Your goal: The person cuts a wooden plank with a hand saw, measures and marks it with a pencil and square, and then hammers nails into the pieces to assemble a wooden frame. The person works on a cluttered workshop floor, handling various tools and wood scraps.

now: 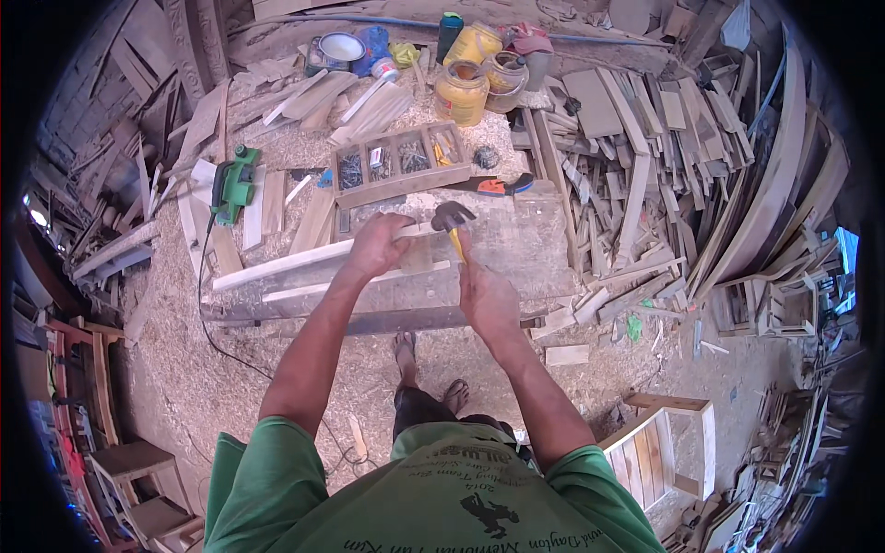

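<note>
My right hand (pixel 487 293) is wrapped round the yellow handle of a claw hammer (pixel 452 217). The hammer's dark head is at the right end of a long pale wooden strip (pixel 286 264); whether it touches the wood I cannot tell. My left hand (pixel 379 244) grips that strip near the same end, fingers over its top. A second thin strip (pixel 359 281) lies on the workbench (pixel 525 253), nearer to me. Beyond my hands stands a wooden box (pixel 406 190) whose compartments hold nails or screws and small items.
A green power planer (pixel 236 184) lies at the left, its cord running down to the floor. Yellow jars (pixel 462 94) stand at the back. An orange-and-black tool (pixel 498 186) lies right of the box. Scrap wood is piled at the right, beside a wooden frame (pixel 659 447).
</note>
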Tool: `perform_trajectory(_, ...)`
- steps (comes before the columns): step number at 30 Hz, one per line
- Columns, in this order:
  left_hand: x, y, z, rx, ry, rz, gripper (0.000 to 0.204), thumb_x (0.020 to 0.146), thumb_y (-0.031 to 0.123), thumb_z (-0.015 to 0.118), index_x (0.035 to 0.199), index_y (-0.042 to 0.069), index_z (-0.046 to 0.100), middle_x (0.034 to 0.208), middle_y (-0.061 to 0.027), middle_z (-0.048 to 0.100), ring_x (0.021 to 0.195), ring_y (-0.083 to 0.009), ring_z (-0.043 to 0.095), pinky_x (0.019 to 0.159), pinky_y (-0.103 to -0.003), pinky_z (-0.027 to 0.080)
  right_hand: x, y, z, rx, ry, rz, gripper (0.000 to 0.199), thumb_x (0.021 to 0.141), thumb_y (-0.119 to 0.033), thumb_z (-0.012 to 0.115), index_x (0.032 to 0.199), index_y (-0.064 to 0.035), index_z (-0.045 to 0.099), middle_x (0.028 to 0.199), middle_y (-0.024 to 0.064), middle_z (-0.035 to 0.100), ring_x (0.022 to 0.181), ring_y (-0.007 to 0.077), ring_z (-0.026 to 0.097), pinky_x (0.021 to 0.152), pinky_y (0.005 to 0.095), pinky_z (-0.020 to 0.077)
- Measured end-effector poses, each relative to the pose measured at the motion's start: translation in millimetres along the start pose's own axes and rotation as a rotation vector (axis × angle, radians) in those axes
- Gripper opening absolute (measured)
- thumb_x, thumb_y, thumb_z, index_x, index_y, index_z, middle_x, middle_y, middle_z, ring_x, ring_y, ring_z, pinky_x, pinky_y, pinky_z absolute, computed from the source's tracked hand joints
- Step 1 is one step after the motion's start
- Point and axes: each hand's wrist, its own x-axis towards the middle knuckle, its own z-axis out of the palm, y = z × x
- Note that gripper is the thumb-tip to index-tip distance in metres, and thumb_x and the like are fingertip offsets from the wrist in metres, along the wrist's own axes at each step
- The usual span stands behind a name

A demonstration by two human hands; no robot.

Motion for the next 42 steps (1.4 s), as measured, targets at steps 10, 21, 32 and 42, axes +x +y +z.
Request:
perform_trajectory(10, 0.5, -7.1, 8.2, 0.131, 0.018, 0.027, 0.034, 0.095, 0.021, 0.077, 0.126, 0.007, 0.077, 0.122, -0.0146, 0.076, 0.118, -0.0408, 0.064, 0.107, -0.052, 0.054, -11.2, 14.1, 22.4, 1.301, 0.028, 0.471, 0.066, 0.119, -0.025, 0.053, 0.178, -0.0310, 0.025, 0.075, 0.0004, 0.060, 0.056, 0.0094, 0.056, 0.049, 0.0282, 0.0505)
perform_trajectory(21, 1.7, -4.8, 4.1, 0.109, 0.013, 0.022, 0.034, 0.096, 0.021, 0.077, 0.127, 0.007, 0.077, 0.122, -0.0157, 0.075, 0.119, -0.0415, 0.063, 0.107, -0.052, 0.053, -8.6, 27.0, 59.1, 1.466, -0.193, 0.571, 0.067, 0.117, -0.027, 0.060, 0.177, -0.0347, 0.030, 0.079, 0.0044, 0.062, 0.057, 0.0130, 0.056, 0.051, 0.0307, 0.0524)
perform_trajectory(32, 2.6, -6.8, 9.1, 0.144, 0.031, 0.024, 0.037, 0.092, 0.019, 0.079, 0.127, 0.009, 0.078, 0.118, -0.0109, 0.075, 0.113, -0.0380, 0.065, 0.102, -0.050, 0.056, -10.9, -10.4, -33.0, 0.425, 0.145, -0.133, 0.063, 0.115, -0.014, 0.057, 0.175, -0.0203, 0.037, 0.071, 0.0114, 0.062, 0.062, 0.0204, 0.063, 0.062, 0.0369, 0.0517)
perform_trajectory(42, -4.3, 2.0, 8.9, 0.152, 0.039, -0.049, 0.037, 0.091, 0.019, 0.078, 0.128, 0.011, 0.078, 0.118, -0.0114, 0.075, 0.116, -0.0365, 0.064, 0.108, -0.049, 0.054, 25.2, -44.5, -56.7, 0.022, 0.037, -0.299, 0.067, 0.110, -0.015, 0.061, 0.173, -0.0251, 0.040, 0.092, 0.0260, 0.075, 0.076, 0.0479, 0.072, 0.069, 0.0576, 0.0558)
